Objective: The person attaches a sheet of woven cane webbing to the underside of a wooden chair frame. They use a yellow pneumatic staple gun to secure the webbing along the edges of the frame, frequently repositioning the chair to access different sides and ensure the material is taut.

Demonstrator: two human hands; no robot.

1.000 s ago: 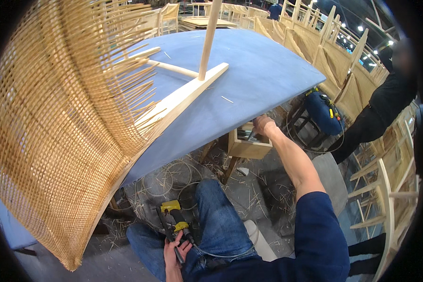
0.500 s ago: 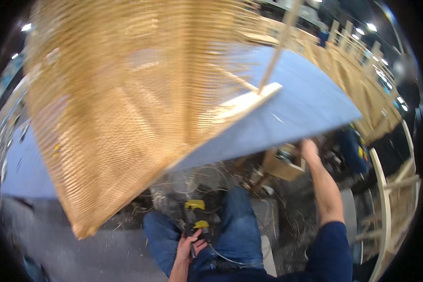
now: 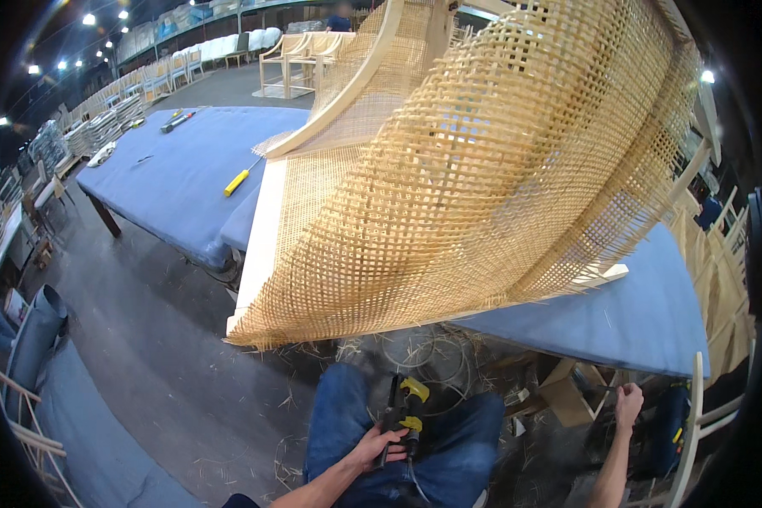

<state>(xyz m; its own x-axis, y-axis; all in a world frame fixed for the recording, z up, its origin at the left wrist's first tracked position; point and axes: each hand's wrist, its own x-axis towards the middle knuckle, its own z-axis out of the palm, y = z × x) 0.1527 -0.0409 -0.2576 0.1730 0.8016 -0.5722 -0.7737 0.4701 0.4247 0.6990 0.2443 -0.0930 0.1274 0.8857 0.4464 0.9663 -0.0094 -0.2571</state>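
Observation:
My left hand (image 3: pixel 379 446) is wrapped round a black and yellow air staple gun (image 3: pixel 404 411), held low between my knees, with a thin hose running from it. To the right, my right hand (image 3: pixel 628 405) is closed beside an open wooden box (image 3: pixel 567 396) below the table's edge. A small dark thing seems to be at its fingertips, too small to name. Before me, a pale wooden chair frame (image 3: pixel 267 229) lies on the blue padded table (image 3: pixel 190 161). A loose sheet of woven cane webbing (image 3: pixel 449 203) drapes over it, its near corner hanging past the table edge.
A yellow-handled screwdriver (image 3: pixel 239 180) and a dark hand tool (image 3: pixel 178 123) lie on the table's left part. Cane scraps litter the floor (image 3: pixel 229 406). A wooden chair frame (image 3: pixel 694 432) stands at the right, and a rolled grey sheet (image 3: pixel 38 339) at the left.
My view has swung left, bringing more of the table's left side into sight. The right hand has drawn back slightly from the box. My left hand still grips the staple gun.

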